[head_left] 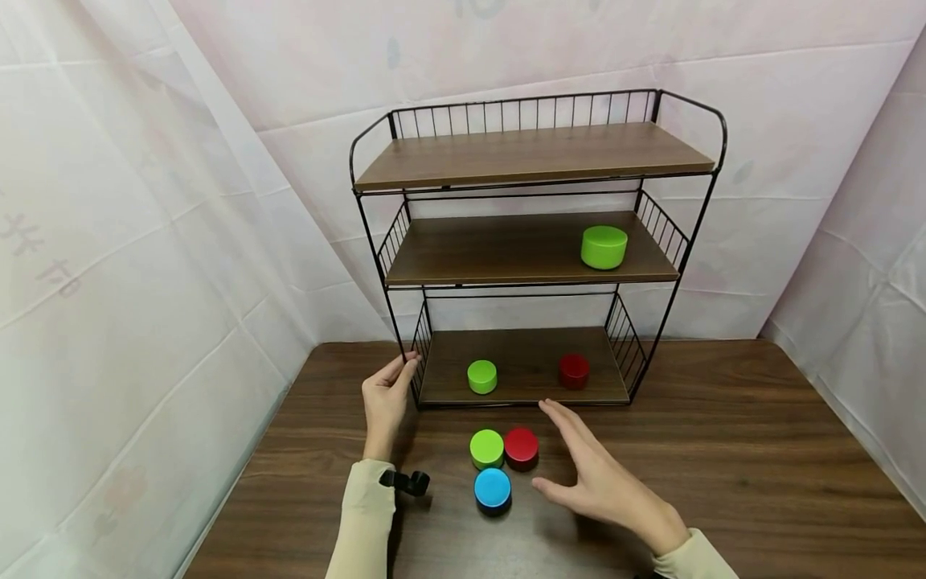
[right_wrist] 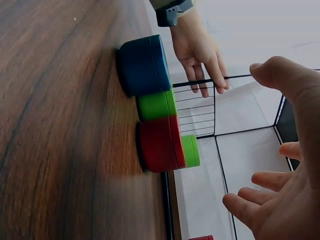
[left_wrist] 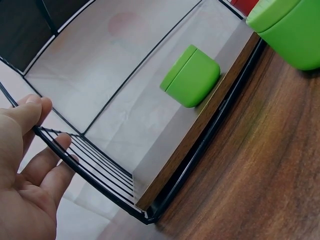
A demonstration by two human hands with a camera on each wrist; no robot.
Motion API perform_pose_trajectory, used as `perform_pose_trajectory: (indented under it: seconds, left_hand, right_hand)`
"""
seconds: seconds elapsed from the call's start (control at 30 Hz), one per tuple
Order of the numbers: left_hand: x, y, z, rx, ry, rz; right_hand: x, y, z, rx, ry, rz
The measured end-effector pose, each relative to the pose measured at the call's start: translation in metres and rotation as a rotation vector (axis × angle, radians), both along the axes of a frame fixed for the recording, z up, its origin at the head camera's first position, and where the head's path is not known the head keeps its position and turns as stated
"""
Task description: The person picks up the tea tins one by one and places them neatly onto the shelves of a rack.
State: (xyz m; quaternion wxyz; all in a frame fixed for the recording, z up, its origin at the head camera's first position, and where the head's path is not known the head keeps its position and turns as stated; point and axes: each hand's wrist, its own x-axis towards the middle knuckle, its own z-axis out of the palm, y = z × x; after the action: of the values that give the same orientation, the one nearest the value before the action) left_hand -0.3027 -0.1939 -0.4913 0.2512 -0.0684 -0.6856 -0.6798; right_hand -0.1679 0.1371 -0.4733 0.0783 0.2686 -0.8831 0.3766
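My left hand (head_left: 386, 400) pinches the left front post of a three-tier black wire rack (head_left: 531, 272) with brown boards; the left wrist view shows the thumb and fingers around the wire. My right hand (head_left: 604, 480) hovers over the table, fingers spread, holding nothing. Just left of it stand three round lidded containers: a red one (head_left: 521, 449), a green one (head_left: 487, 448) and a blue one (head_left: 493, 490) nearer me. On the bottom shelf sit another green container (head_left: 481, 376) and a dark red one (head_left: 574, 371). A larger green container (head_left: 604, 247) stands at the right of the middle shelf.
The rack stands at the back of a brown wood-grain table (head_left: 731, 450). Its top shelf (head_left: 535, 153) has a wire rail round the back and sides. Pale cloth (head_left: 145, 241) hangs behind and on both sides. A black strap device (head_left: 407, 482) sits on the left wrist.
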Motion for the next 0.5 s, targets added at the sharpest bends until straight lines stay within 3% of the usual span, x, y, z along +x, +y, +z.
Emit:
perform_pose_trajectory:
  seconds: [0.23,0.5]
  left_hand:
    - [0.013,0.005,0.017,-0.012,-0.011,-0.007]
    - [0.013,0.005,0.017,-0.016,-0.017,0.000]
  right_hand:
    - [0.001,-0.003,-0.002,0.008,-0.035,0.006]
    - [0.004,-0.007,-0.005,-0.003,-0.080,0.010]
